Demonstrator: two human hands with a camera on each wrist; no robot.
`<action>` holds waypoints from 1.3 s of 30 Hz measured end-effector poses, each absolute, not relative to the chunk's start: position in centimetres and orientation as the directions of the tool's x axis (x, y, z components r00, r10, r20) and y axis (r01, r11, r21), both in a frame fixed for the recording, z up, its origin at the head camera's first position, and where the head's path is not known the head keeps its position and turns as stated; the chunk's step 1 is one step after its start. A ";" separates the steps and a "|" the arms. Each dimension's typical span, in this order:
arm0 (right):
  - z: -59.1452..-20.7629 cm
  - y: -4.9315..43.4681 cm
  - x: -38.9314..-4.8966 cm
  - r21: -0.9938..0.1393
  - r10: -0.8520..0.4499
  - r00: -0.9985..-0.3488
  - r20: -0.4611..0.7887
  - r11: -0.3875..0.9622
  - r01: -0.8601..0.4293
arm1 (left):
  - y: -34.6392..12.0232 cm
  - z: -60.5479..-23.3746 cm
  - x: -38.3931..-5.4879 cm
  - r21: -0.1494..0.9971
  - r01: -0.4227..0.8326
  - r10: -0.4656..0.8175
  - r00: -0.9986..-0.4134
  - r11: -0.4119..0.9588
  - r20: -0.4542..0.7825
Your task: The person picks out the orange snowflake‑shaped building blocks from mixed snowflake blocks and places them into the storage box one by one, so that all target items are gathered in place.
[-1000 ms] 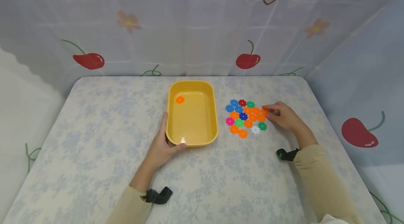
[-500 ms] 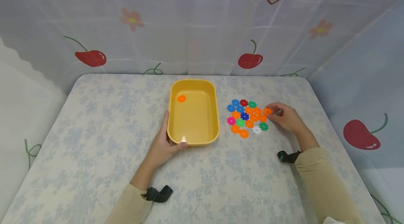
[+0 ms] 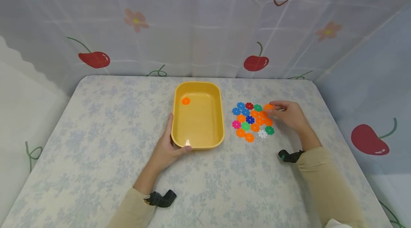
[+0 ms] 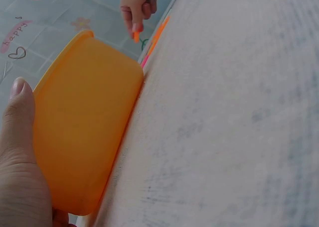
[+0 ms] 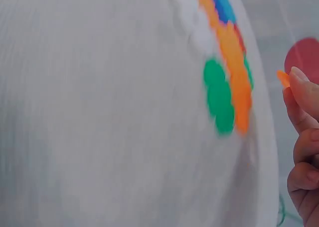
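Observation:
My left hand [image 3: 163, 152] grips the near left corner of a yellow plastic tray [image 3: 199, 124], thumb at the near rim and fingers along the left side. Inside the tray, towards the back left, lies one orange snowflake disc [image 3: 186, 101]. My right hand [image 3: 291, 114] pinches another orange disc [image 3: 268, 107] between thumb and forefinger, above the right end of a group of loose discs. The right wrist view shows this pinched disc [image 5: 282, 79] at the fingertips, its other fingers curled below. In the left wrist view the tray's outer wall [image 4: 89, 122] fills the left.
Right of the tray, several flower-like discs lie flat: orange, blue, a pink one [image 3: 236, 124], a white one [image 3: 262, 133], a red one [image 3: 249, 106] and green ones. They rest on a pale patterned tablecloth [image 3: 224, 185]. A printed curtain [image 3: 192, 35] hangs behind the table.
My right hand has picked up an orange disc from the group's right edge, tilted it, and shifted slightly back and left with it. My left hand keeps its grip on the tray.

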State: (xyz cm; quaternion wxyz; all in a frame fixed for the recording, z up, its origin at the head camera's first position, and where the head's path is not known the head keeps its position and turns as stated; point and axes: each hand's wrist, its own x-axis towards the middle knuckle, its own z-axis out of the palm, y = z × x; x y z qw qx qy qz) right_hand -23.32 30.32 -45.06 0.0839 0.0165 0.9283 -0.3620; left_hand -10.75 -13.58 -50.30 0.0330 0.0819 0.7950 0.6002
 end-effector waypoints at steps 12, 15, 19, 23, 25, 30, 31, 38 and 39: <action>-41.1 19.9 -24.1 -0.799 -0.186 -0.973 -0.138 0.602 -0.001 | -13.6 -50.3 -10.7 0.955 0.090 0.170 -0.984 0.282 0.043; -40.4 17.1 -24.0 -0.814 -0.256 -0.958 -0.129 0.579 -0.045 | -13.6 -50.3 -10.7 0.957 0.093 0.176 -0.983 0.273 0.045; -40.2 13.6 -23.9 -0.815 -0.336 -0.933 -0.132 0.572 -0.091 | -13.7 -50.2 -10.7 0.959 0.097 0.183 -0.982 0.267 0.048; -40.7 10.6 -24.1 -0.797 -0.386 -0.909 -0.154 0.593 -0.117 | -13.7 -50.2 -10.7 0.957 0.090 0.182 -0.983 0.276 0.040; -41.2 9.5 -24.2 -0.781 -0.405 -0.902 -0.147 0.608 -0.145 | -13.7 -50.2 -10.8 0.957 0.084 0.179 -0.983 0.279 0.034; -42.0 7.3 -24.4 -0.759 -0.426 -0.894 -0.143 0.626 -0.176 | -13.6 -50.1 -10.7 0.954 0.076 0.177 -0.984 0.290 0.024; -42.1 6.9 -24.4 -0.752 -0.425 -0.892 -0.150 0.635 -0.176 | -13.6 -50.1 -10.7 0.953 0.073 0.174 -0.984 0.293 0.022; -42.6 4.5 -24.5 -0.658 -0.484 -0.867 -0.118 0.692 -0.297 | -13.8 -50.1 -10.7 0.948 0.099 0.181 -0.982 0.304 0.045; -42.7 4.2 -24.5 -0.652 -0.484 -0.867 -0.119 0.697 -0.300 | -13.8 -50.1 -10.7 0.947 0.105 0.183 -0.982 0.304 0.050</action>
